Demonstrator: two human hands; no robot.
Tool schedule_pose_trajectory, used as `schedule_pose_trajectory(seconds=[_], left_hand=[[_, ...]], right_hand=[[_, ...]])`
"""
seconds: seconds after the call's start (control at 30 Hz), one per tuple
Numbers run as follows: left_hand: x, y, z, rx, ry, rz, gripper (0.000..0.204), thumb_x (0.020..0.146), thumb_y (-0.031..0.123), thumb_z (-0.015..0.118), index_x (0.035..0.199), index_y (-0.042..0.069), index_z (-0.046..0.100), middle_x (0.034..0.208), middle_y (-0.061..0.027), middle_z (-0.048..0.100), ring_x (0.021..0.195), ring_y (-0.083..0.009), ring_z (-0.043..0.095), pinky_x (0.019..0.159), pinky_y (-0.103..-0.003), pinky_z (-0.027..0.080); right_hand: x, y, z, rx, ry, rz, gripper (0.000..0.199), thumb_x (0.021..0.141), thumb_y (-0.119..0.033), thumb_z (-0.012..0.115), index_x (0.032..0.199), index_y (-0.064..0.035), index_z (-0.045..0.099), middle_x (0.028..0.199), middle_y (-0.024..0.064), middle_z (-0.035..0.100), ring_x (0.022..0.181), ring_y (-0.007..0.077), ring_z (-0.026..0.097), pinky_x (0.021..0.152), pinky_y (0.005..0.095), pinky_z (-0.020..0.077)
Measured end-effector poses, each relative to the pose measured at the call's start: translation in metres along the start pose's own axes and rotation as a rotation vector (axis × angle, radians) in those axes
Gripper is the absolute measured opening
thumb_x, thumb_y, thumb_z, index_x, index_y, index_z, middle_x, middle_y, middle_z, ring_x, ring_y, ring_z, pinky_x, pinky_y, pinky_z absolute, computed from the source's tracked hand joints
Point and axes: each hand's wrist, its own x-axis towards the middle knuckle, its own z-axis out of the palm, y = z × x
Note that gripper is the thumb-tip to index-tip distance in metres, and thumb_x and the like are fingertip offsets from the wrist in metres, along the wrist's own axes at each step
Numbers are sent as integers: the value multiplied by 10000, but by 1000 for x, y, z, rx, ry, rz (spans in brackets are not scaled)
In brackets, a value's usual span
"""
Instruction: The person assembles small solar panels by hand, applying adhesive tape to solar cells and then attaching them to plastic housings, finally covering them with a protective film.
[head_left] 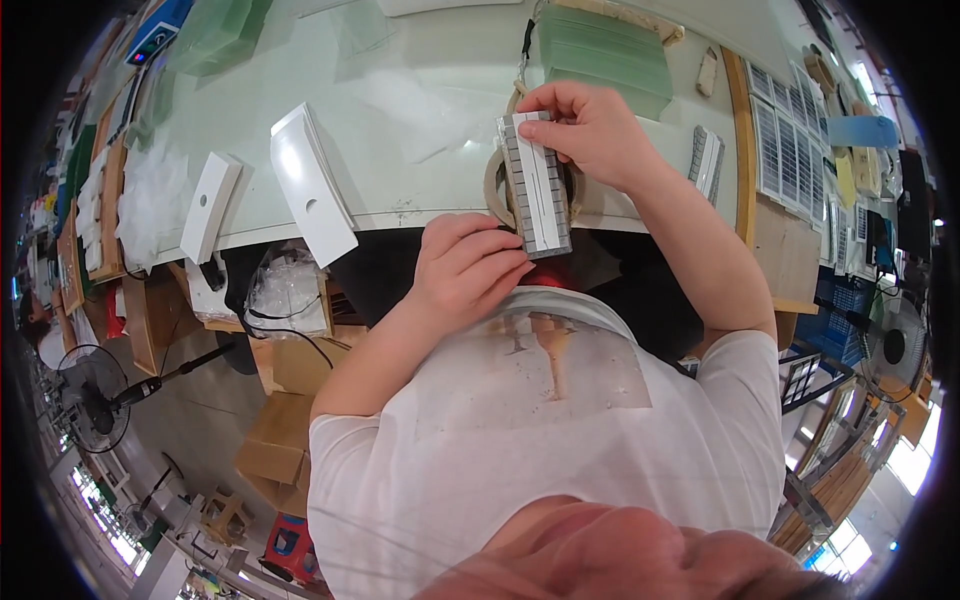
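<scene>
A long narrow block point(541, 190) with grey, segmented sides and white bands down its middle stands tilted over the table's near edge. My right hand point(590, 132) pinches its far end between thumb and fingers. At the near end, the fingertips of my left hand point(462, 268) press together against its left side; the thumb is mostly hidden. Behind the block, partly covered, sits a tan ring like a tape roll point(495, 188). A similar grey-and-white block point(706, 160) lies farther right on the table.
Left of my hands, a long white carton point(310, 190) and a smaller white box point(210, 207) overhang the table edge point(400, 218). Green glass sheets point(605, 62) are stacked at the back, with another glass stack point(222, 38) far left. A wooden strip point(740, 150) borders the right side.
</scene>
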Motion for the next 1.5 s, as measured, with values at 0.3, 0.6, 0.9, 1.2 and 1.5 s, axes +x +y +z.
schedule_pose_trajectory(seconds=[0.3,0.6,0.9,1.2,1.5], left_hand=[[4,-4,-2,19,-41,24,299,603,102,788,882,128,682,992,-14,616,921,-235,562,745,-350,439],[8,-1,-3,5,-40,32,276,610,95,773,870,113,681,973,-23,622,894,-238,570,721,-353,447],[8,2,-4,16,-33,22,279,612,97,775,871,128,677,948,-3,612,898,-223,567,714,-352,446],[6,1,-3,23,-32,19,291,598,91,797,869,131,696,939,-3,621,911,-233,534,755,-346,428],[6,1,-4,10,-35,17,281,597,88,799,856,129,698,931,-10,622,906,-236,535,756,-345,432]], right_hand=[[1,3,0,-18,11,9,201,833,-113,667,1014,-29,644,748,-26,582,609,33,470,539,194,403],[-6,6,-13,-329,276,-262,187,837,-84,629,1018,-37,639,868,-1,592,676,77,511,609,221,433],[-11,20,-14,-389,164,-349,159,853,-24,553,986,-16,641,901,72,584,749,162,560,672,264,452],[-10,20,-11,-434,169,-390,163,854,-11,534,978,-24,639,884,86,576,751,210,573,670,282,455],[-13,18,-10,-551,196,-395,173,840,-20,546,981,-53,640,886,102,589,774,279,596,680,333,482]])
